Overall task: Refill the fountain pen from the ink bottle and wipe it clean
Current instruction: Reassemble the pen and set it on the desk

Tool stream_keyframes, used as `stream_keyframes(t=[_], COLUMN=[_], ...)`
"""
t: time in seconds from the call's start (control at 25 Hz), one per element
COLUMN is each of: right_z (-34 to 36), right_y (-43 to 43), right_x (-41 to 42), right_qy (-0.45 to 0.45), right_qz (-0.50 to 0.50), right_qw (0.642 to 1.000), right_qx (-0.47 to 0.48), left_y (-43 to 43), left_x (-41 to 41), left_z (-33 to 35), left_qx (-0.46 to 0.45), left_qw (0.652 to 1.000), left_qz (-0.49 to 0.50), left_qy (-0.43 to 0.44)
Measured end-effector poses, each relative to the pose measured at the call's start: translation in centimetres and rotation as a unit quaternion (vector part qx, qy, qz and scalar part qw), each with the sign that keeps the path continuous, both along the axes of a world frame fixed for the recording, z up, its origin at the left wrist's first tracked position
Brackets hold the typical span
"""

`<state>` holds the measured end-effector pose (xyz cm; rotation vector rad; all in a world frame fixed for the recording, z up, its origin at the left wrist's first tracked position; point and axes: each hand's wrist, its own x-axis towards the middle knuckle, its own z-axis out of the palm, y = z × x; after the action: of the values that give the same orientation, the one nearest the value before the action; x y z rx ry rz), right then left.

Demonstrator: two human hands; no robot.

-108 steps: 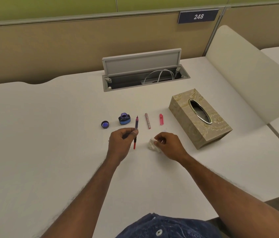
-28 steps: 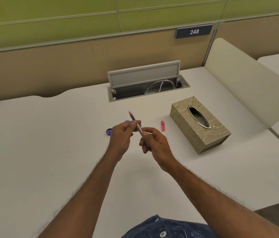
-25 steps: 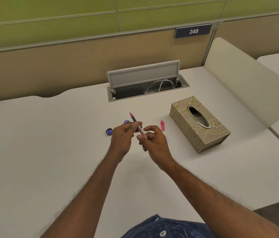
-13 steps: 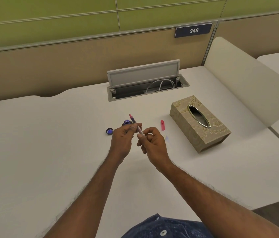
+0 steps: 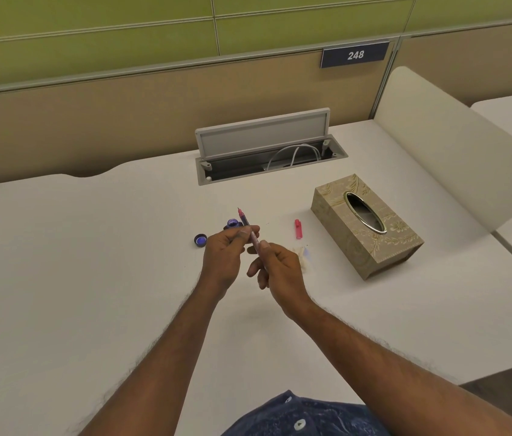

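I hold the thin fountain pen (image 5: 246,221) above the desk, nib end pointing up and away. My left hand (image 5: 226,256) pinches its front section. My right hand (image 5: 275,267) grips the pinkish barrel lower down. The open ink bottle (image 5: 232,223) stands just behind my left fingers, partly hidden. Its blue cap (image 5: 200,240) lies to the left on the desk. A red pen cap (image 5: 297,228) lies to the right. A crumpled, ink-stained tissue (image 5: 304,259) rests on the desk beside my right hand.
A beige tissue box (image 5: 342,212) sits at the right. An open cable tray with a raised lid (image 5: 262,136) is set into the desk at the back. A curved divider panel (image 5: 443,146) stands at the right edge.
Since 4.3 s ago my right hand let go of the tissue and took up the barrel that lay on the desk. Both hands now hold the pen together; in the last second they barely moved.
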<state>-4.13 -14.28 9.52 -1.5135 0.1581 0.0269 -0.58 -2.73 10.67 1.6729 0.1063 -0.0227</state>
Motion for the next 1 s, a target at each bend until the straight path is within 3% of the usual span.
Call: stream_keyframes(t=[0.2,0.4,0.56,0.76,1.0], right_z=[-0.4,-0.4,-0.3,-0.5,-0.5], right_y=[0.3,0.1,-0.2,-0.4,-0.4], right_x=[-0.2,-0.1,-0.1,0.2,0.0], right_qy=[-0.032,-0.004,-0.042,-0.022,-0.041], right_qz=[-0.014,0.005,-0.023,-0.001,-0.030], right_qw=[0.997,1.000,0.993,1.000,0.996], right_qx=[-0.072,-0.023,-0.108,-0.021,-0.070], left_y=[0.0,-0.2,-0.5,-0.8,-1.0], left_x=[0.0,0.2,0.3,0.4,0.3], left_z=[-0.3,-0.2,-0.4,-0.2,-0.1], left_qx=[0.002,-0.009,-0.017,-0.022,-0.023], left_qw=[1.000,1.000,1.000,1.000,1.000], left_qz=[0.006,0.014,0.012,0.013,0.004], left_qy=[0.005,0.004,0.010,0.009,0.012])
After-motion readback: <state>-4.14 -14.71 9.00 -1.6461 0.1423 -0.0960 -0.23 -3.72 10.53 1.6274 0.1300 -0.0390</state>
